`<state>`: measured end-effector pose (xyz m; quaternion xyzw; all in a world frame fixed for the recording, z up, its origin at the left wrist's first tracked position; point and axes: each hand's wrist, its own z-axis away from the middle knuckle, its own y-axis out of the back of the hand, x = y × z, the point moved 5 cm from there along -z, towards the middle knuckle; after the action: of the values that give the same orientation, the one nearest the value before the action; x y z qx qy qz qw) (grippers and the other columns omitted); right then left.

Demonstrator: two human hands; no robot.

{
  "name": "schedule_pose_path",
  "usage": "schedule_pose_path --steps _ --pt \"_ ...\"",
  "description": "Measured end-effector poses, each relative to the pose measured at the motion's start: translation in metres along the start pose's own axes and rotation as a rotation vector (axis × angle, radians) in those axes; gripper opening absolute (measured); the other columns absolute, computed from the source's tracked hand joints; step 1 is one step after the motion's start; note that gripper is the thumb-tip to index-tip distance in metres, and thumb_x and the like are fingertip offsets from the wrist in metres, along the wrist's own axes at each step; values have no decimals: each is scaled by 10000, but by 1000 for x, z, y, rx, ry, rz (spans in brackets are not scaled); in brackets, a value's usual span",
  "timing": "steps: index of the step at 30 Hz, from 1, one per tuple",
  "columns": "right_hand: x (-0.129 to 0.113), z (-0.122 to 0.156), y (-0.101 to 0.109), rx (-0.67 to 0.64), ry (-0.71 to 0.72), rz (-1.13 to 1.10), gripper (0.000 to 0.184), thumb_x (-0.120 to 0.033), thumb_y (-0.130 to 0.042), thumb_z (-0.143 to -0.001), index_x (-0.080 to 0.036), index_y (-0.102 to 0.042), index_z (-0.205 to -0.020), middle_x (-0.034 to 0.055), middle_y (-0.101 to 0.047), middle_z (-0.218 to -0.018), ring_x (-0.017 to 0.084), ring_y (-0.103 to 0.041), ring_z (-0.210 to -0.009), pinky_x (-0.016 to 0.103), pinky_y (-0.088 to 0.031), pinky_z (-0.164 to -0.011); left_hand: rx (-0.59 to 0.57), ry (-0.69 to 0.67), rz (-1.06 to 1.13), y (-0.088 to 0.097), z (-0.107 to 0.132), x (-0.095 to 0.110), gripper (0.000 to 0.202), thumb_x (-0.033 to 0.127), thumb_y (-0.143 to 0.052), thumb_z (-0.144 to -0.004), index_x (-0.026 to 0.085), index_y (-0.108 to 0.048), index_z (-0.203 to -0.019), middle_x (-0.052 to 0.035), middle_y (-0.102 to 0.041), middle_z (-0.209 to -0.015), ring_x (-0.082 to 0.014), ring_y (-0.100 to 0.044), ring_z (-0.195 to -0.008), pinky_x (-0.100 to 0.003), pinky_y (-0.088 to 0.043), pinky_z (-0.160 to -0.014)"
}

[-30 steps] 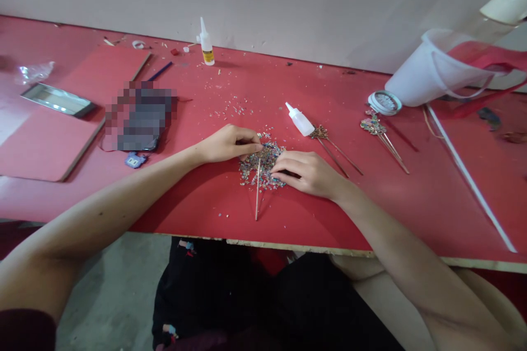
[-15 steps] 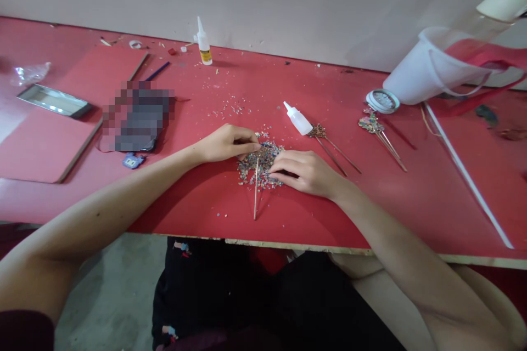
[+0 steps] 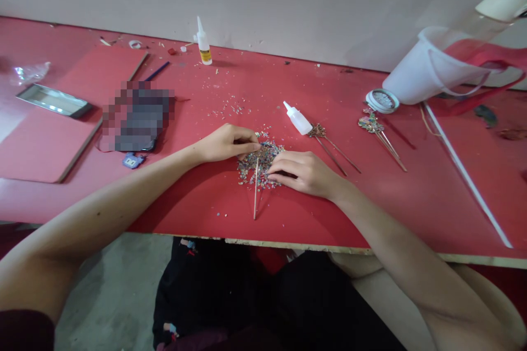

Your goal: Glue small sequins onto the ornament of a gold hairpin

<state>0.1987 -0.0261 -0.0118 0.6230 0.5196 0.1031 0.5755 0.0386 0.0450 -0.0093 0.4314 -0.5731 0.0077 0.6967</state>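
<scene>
A small heap of tiny coloured chips (image 3: 258, 163) lies on the red table (image 3: 411, 197) in front of me. A thin gold pin (image 3: 256, 189) rests with its head in the heap and its tip toward the table's near edge. My left hand (image 3: 226, 142) sits at the heap's upper left with its fingers pinched together at the chips; what they hold is too small to see. My right hand (image 3: 304, 171) lies on the heap's right side, fingers curled and pressed down on the chips.
A white squeeze bottle (image 3: 299, 118) lies just beyond the heap beside finished ornate pins (image 3: 329, 145), with more pins (image 3: 381, 134) further right. A glue bottle (image 3: 203, 44) stands at the back. A metal tray (image 3: 51, 100), red boards, a round tin (image 3: 383, 100) and a white cup (image 3: 428, 68) surround them.
</scene>
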Motion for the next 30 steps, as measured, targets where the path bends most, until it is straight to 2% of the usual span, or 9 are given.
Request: schedule_pose_path --steps 17,23,27,30 --pt "2 1 1 -1 -20 -16 127 -256 -550 -920 -181 -651 -942 46 -668 -914 143 -617 -840 288 -484 -759 0 12 11 0 1 1 290 358 -493 -899 124 -642 -812 0 -591 -642 -78 -517 -587 -184 -406 -593" --pt "1 0 4 22 -53 -108 106 -241 -558 -911 -184 -644 -935 42 -651 -897 137 -601 -814 288 -481 -752 -10 -6 13 0 1 0 280 345 -501 -902 125 -638 -796 10 -578 -619 -74 -513 -579 -181 -405 -596" --pt "2 1 8 98 -97 -85 199 -167 -474 -936 -199 -605 -1081 66 -622 -998 151 -591 -905 304 -480 -800 -2 -4 9 1 1 1 281 349 -501 -901 125 -649 -815 -1 -601 -653 -78 -523 -595 -182 -411 -599" --pt "2 2 10 119 -118 -59 265 -138 -426 -941 -215 -586 -1137 63 -592 -1000 131 -580 -848 273 -480 -743 -11 -4 18 0 1 1 283 343 -492 -906 127 -647 -810 6 -588 -630 -77 -519 -584 -182 -411 -596"
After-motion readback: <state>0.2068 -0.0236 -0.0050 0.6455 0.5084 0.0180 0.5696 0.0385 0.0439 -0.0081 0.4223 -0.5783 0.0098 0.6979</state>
